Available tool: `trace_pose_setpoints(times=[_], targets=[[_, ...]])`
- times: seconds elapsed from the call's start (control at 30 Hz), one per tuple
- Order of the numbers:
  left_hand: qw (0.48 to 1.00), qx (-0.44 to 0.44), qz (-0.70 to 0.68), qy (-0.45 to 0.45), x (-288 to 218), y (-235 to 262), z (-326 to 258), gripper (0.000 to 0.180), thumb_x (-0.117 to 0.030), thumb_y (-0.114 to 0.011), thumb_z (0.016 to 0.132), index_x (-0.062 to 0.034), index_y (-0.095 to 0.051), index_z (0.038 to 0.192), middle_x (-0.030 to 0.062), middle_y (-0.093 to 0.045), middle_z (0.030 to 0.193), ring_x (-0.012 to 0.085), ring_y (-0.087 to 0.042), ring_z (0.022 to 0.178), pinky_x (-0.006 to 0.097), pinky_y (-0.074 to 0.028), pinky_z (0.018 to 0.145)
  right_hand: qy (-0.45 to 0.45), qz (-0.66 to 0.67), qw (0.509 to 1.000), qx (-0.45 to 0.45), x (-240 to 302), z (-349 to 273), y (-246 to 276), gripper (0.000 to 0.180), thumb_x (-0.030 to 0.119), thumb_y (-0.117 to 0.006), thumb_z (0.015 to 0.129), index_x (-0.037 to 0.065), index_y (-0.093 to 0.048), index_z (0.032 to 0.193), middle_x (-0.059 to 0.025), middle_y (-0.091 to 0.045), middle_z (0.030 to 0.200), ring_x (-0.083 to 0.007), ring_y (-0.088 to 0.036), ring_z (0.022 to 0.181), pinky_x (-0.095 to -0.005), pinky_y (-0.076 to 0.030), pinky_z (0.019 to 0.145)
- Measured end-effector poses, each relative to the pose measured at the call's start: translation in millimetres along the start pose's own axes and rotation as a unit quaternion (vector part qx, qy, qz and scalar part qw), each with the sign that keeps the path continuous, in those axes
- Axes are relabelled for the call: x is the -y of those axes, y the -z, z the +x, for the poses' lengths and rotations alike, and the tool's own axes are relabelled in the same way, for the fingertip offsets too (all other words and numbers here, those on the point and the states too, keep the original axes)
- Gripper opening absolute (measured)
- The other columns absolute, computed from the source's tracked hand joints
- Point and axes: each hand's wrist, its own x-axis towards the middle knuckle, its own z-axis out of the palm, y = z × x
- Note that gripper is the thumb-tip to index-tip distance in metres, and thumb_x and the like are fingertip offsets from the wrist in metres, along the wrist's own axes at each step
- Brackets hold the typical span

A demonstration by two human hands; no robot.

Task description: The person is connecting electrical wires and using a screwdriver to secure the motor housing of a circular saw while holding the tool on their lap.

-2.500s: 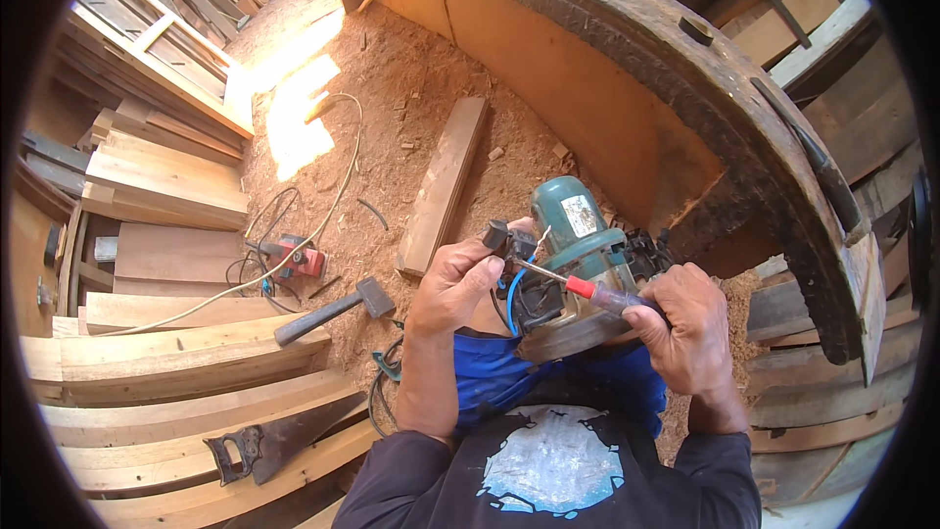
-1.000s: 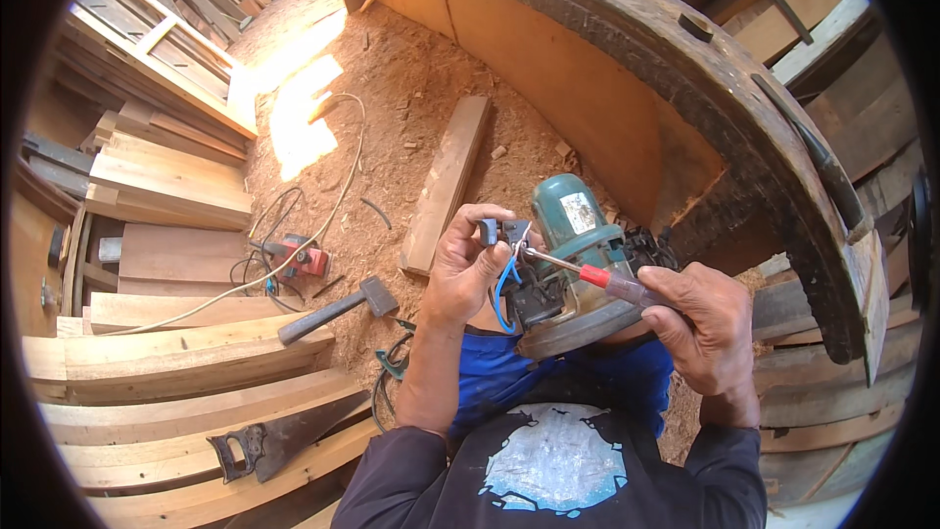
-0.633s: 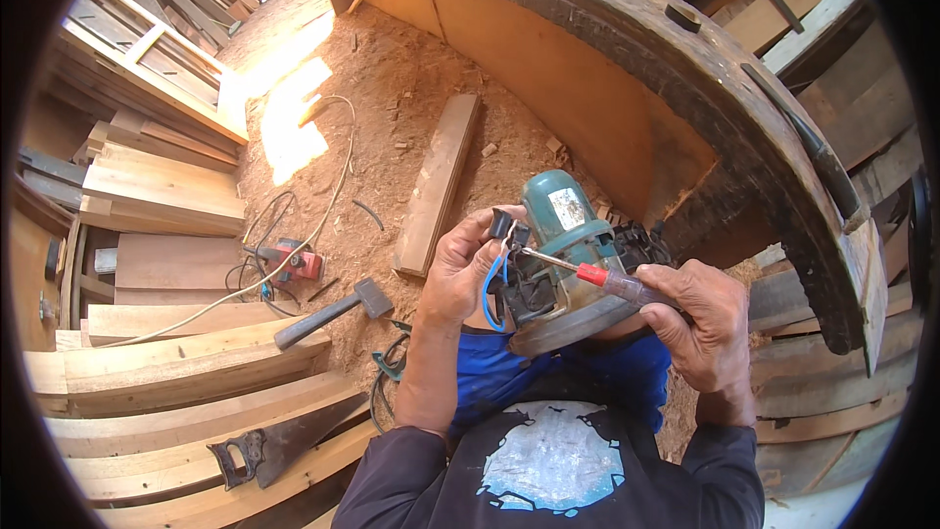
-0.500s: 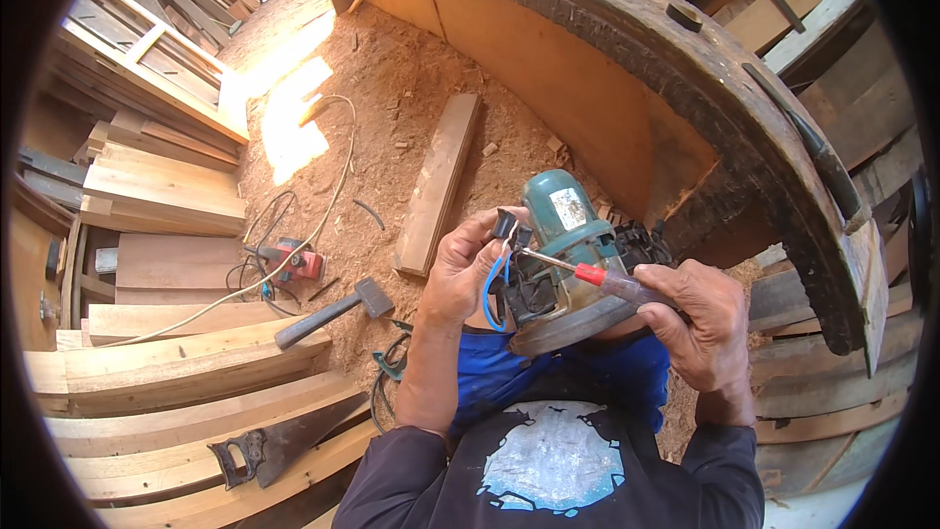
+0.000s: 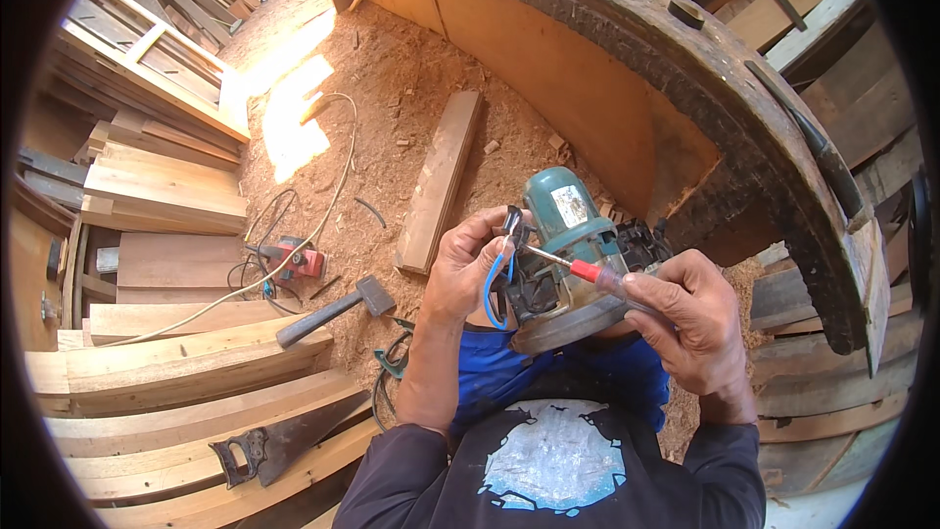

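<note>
Over this sawdust-covered floor [image 5: 392,147], the left hand [image 5: 456,272] pinches a black part [image 5: 513,222]; the right hand [image 5: 699,325] firmly grips a screwdriver [image 5: 587,271], whose tip, slipping, could nick the blue wire [image 5: 488,294].

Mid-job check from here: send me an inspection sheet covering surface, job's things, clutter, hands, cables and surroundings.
Surface: floor strewn with sawdust and chips.
Job's things: green tool at the lap; screwdriver, tip close to black part.
Clutter: hammer; saw on timber; red tool and plank on floor.
Hands: left hand pinches black part; right hand grips screwdriver.
Cables: blue wire loops beside green tool; pale cable crosses floor.
Surroundings: curved wooden piece ahead; timber stacked left and right.
</note>
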Motion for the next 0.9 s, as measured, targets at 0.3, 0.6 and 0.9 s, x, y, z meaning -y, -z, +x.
trace_pose_setpoints(times=[0.3,0.6,0.9], targets=[[1.0,0.003,-0.02,-0.021,-0.2,-7.4,1.3,0.038,-0.019,-0.069,0.103,0.0012,-0.064,0.135,0.0017,-0.072,0.108,0.0045,-0.062,0.093,0.022,-0.052,0.084,-0.115,0.102,0.988,-0.025,3.4,2.4,5.8,0.027,0.01,-0.067,0.088,-0.006,-0.068,0.109,-0.0207,-0.069,0.092,-0.0346,-0.071,0.08,-0.0415,-0.056,0.074],[0.999,-0.008,-0.039,-0.018,4.5,-5.5,1.2,0.041,-0.022,-0.07,0.102,0.0009,-0.064,0.136,0.0014,-0.073,0.108,0.0049,-0.064,0.093,0.022,-0.052,0.084,-0.081,0.079,0.993,-0.037,-2.6,-0.2,-1.8,0.029,0.014,-0.068,0.086,-0.006,-0.069,0.108,-0.0165,-0.067,0.088,-0.0287,-0.065,0.076,-0.0376,-0.051,0.069],[0.999,-0.006,-0.05,-0.017,6.2,-3.7,0.8,0.04,-0.022,-0.069,0.103,-0.0003,-0.065,0.135,0.0008,-0.073,0.108,0.0051,-0.063,0.093,0.023,-0.052,0.084,-0.068,0.101,0.99,-0.064,-3.3,-2.4,-7.3,0.027,0.011,-0.068,0.084,-0.005,-0.07,0.106,-0.0159,-0.068,0.089,-0.0285,-0.065,0.078,-0.0377,-0.05,0.071]])
